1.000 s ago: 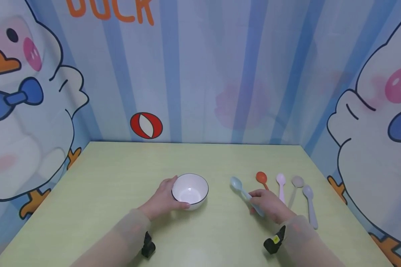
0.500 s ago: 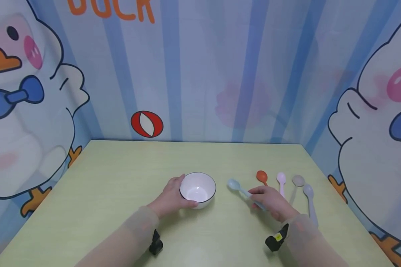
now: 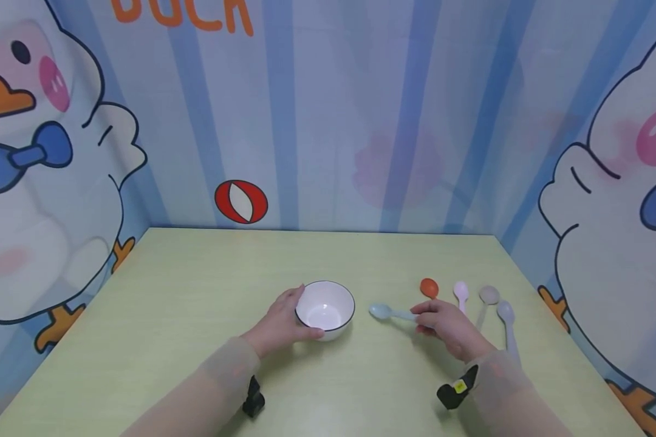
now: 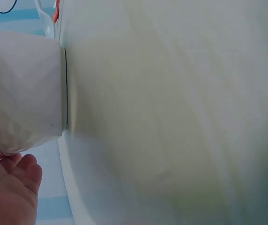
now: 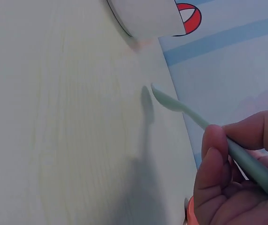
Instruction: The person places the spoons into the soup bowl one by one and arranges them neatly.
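Note:
A white bowl [image 3: 325, 306] with a dark rim stands on the table, and my left hand [image 3: 282, 325] grips its left side, thumb at the near rim and fingers round the far side. In the left wrist view the bowl [image 4: 28, 89] shows its faceted outer wall, with fingertips at its rim. My right hand [image 3: 451, 328] pinches a pale blue-green spoon [image 3: 382, 311] by its handle, the spoon's head pointing left toward the bowl. The right wrist view shows this spoon [image 5: 195, 117] raised over the table, its shadow below, with thumb and fingers round the handle.
Right of my right hand lie several spoons: an orange spoon [image 3: 429, 287], a pink spoon [image 3: 461, 291], a greyish translucent spoon [image 3: 489, 295] and a lavender spoon [image 3: 506, 315]. The pale yellow table [image 3: 208, 273] ends at a striped blue backdrop [image 3: 328, 121] with cartoon ducks.
My left hand has shifted the bowl to the right. The right hand has turned the spoon from slanting to nearly level, and its head has come closer to the bowl.

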A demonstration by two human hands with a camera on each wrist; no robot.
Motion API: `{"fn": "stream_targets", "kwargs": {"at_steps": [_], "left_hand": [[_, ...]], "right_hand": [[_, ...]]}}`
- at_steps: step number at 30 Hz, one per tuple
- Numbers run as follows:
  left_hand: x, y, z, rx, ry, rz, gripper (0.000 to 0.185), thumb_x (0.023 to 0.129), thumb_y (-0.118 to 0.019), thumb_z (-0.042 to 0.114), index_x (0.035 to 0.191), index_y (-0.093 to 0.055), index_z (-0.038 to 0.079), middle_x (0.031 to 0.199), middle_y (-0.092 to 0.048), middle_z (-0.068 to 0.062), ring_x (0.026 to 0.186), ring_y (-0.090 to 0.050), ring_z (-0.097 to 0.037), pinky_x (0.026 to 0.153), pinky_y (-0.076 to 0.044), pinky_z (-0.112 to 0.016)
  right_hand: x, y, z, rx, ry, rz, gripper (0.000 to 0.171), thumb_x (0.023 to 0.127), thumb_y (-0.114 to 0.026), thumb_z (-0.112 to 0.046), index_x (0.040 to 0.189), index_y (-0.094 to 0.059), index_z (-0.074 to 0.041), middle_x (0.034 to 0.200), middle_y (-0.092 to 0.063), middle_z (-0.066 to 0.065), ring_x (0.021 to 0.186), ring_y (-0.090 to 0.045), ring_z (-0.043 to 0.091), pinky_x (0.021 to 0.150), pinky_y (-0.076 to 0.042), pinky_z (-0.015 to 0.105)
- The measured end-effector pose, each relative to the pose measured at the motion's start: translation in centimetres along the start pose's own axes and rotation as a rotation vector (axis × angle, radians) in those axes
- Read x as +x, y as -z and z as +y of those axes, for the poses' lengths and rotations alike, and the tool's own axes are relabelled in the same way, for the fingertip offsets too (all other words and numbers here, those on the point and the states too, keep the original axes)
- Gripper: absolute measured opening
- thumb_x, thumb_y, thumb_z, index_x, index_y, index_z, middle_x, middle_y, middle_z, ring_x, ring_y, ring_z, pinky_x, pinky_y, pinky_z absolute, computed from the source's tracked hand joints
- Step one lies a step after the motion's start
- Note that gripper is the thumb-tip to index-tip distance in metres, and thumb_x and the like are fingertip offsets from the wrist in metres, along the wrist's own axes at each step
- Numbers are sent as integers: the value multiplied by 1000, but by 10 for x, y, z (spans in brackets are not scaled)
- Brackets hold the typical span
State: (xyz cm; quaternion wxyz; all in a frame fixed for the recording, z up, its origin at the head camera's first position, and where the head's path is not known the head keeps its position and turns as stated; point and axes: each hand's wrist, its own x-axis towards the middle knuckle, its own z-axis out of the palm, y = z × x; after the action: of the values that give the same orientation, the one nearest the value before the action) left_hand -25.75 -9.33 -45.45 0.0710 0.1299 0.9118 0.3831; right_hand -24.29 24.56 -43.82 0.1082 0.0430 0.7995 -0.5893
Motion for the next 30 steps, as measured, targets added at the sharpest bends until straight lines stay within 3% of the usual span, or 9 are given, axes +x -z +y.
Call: {"fn": "stream_targets", "kwargs": {"at_steps": [4, 9, 16, 30], "left_hand": [[-4, 3, -4, 34, -28, -25, 105, 76, -78, 51, 153, -22, 8, 157, -22, -10, 143, -20, -32, 112, -28, -54], [-10, 7, -7, 32, -36, -45, 100, 80, -72, 54, 154, -20, 11, 160, -17, -6, 145, -14, -31, 113, -24, -55], [-17, 9, -10, 4, -43, -34, 89, 85, -68, 52, 153, -26, 14, 160, -19, 0, 146, -14, -27, 113, -23, -54], [-19, 8, -12, -29, -84, 4, 72, 86, -70, 42, 146, -43, 13, 157, -26, -2, 144, -21, -29, 113, -26, -52]], "right_hand": [[1, 2, 0, 28, 20, 14, 29, 93, -53, -1, 119, -52, 12, 105, -57, 14, 78, -61, 16, 76, -52, 27], [1, 3, 0, 82, 29, 42, 41, 93, -54, 0, 131, -43, 12, 96, -58, 8, 76, -62, 13, 74, -52, 26], [2, 3, -2, 163, 30, 114, 49, 94, -55, -1, 136, -33, 11, 86, -58, 0, 72, -62, 9, 72, -51, 24], [3, 7, -8, 301, 0, 189, 36, 95, -60, -11, 123, -47, 7, 101, -55, 4, 85, -59, 17, 82, -50, 25]]}}
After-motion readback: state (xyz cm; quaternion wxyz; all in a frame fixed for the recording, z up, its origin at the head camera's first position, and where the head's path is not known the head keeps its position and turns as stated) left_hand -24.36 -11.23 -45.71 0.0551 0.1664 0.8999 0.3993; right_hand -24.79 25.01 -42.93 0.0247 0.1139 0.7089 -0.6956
